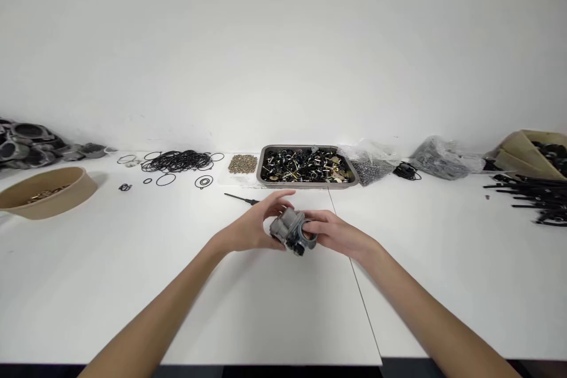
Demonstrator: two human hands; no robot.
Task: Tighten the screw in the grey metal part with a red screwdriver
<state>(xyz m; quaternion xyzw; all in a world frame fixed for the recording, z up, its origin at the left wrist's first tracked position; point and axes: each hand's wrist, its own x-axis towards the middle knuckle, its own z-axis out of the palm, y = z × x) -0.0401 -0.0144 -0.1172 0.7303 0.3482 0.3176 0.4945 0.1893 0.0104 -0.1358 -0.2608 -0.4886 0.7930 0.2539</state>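
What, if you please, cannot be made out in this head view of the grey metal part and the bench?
- Grey metal part: near side hidden by left hand and right hand.
- Steel tray: small pieces too tiny to identify.
- Grey castings: cut by left edge.
- Black rods: cut by right edge.

Grey metal part (293,231), white table (133,283), black o-rings (177,160), tan bowl (48,192), silver tray (266,174) w/ black & brass bits.
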